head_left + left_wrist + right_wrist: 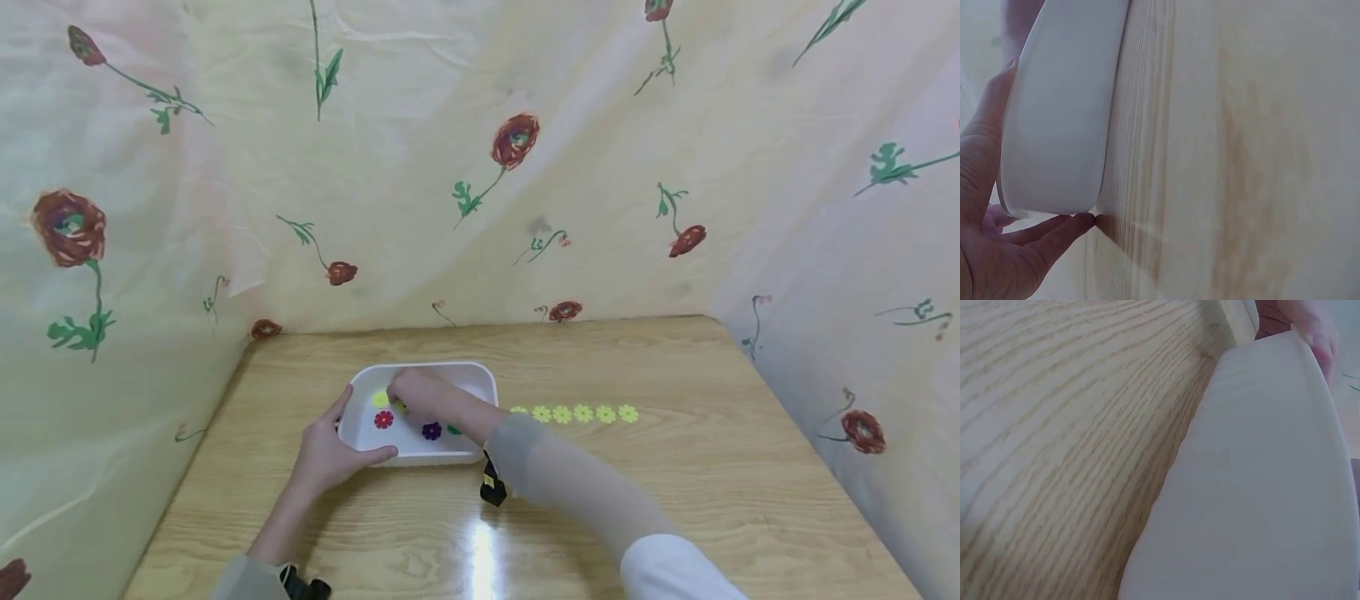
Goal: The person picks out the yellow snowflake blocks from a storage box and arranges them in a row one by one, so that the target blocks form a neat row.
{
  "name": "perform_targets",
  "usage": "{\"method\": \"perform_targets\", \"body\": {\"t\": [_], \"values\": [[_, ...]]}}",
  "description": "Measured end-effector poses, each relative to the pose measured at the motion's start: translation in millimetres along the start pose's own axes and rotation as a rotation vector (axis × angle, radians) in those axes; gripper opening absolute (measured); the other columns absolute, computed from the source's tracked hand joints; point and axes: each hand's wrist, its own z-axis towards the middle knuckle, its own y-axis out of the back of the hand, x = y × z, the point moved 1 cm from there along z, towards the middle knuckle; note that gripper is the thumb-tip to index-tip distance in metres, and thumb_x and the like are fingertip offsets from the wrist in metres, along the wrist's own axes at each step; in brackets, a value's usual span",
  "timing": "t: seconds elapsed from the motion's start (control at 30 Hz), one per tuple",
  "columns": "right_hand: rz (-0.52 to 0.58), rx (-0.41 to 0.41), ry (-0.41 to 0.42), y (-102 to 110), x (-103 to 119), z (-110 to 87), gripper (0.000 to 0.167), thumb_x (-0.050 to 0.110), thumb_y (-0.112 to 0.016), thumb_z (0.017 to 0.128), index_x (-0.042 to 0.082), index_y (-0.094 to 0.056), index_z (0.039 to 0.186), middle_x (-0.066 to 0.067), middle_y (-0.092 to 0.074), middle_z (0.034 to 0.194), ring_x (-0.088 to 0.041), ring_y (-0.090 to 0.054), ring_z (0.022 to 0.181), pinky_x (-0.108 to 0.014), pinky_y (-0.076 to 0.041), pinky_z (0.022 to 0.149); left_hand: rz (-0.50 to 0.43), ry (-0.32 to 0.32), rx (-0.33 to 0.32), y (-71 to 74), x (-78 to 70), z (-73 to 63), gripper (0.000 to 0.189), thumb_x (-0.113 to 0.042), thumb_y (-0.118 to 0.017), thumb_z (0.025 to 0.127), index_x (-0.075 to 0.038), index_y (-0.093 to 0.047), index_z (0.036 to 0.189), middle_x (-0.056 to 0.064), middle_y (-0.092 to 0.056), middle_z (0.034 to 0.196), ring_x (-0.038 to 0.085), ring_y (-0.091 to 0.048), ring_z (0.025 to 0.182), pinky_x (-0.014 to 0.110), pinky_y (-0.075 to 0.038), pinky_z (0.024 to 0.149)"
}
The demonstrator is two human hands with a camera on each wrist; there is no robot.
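Note:
A white plastic tray (pixel 442 458) lies on the wooden table, with flower-shaped pieces inside. My left hand (pixel 327 450) grips its left end, thumb along the near rim and fingers against the outer side; the left wrist view shows this hand (pixel 1010 244) at the tray's wall (pixel 1060 119). My right hand (pixel 422 394) reaches down into the tray, fingers bent toward the bottom beside a yellow flower (pixel 381 400). More yellow shows under that hand; I cannot tell whether the hidden fingertips pinch it. A red flower (pixel 384 419) and a dark purple flower (pixel 431 431) lie nearby.
A row of several yellow flower pieces (pixel 583 413) runs along the table to the right of the tray, its left end close to my right forearm. A green piece (pixel 453 430) sits partly behind that forearm. Flower-patterned cloth (pixel 405 167) hangs around the table (pixel 675 500).

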Motion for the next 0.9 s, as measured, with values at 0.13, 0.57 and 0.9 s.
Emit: {"method": "perform_targets", "body": {"t": [0.13, 0.57, 0.9], "values": [[-0.028, -0.007, -0.004, -2, -2, 2.4, 0.032, 0.008, -0.079, 0.093, 0.013, -0.077, 0.124, -0.003, -0.076, 0.125, -0.017, -0.071, 0.117, -0.025, -0.057, 0.105, -0.004, -0.004, -0.002, 0.3, -0.4, 1.1, 0.133, -0.058, -0.099, 0.066, -0.004, -0.031, 0.167, 0.028, -0.048, 0.162, 0.042, -0.056, 0.143, 0.057, -0.053, 0.111], [0.039, 0.049, -0.030, -10, 1, 0.5, 0.027, 0.013, -0.088, 0.084, 0.014, -0.080, 0.110, 0.001, -0.069, 0.109, -0.009, -0.060, 0.093, -0.019, -0.055, 0.086, -0.010, 0.020, 0.007, -1.7, 1.5, -7.4, 0.134, -0.058, -0.099, 0.065, -0.005, -0.031, 0.167, 0.028, -0.049, 0.161, 0.042, -0.057, 0.142, 0.058, -0.053, 0.112], [0.141, 0.058, 0.013, 9, -8, -6.8, 0.025, 0.011, -0.090, 0.081, 0.018, -0.070, 0.094, 0.007, -0.064, 0.093, -0.009, -0.058, 0.085, -0.018, -0.051, 0.076, -0.009, 0.011, 0.008, 1.2, 0.6, 0.5, 0.133, -0.058, -0.099, 0.066, -0.006, -0.031, 0.167, 0.025, -0.048, 0.163, 0.042, -0.056, 0.143, 0.057, -0.053, 0.113]]}}
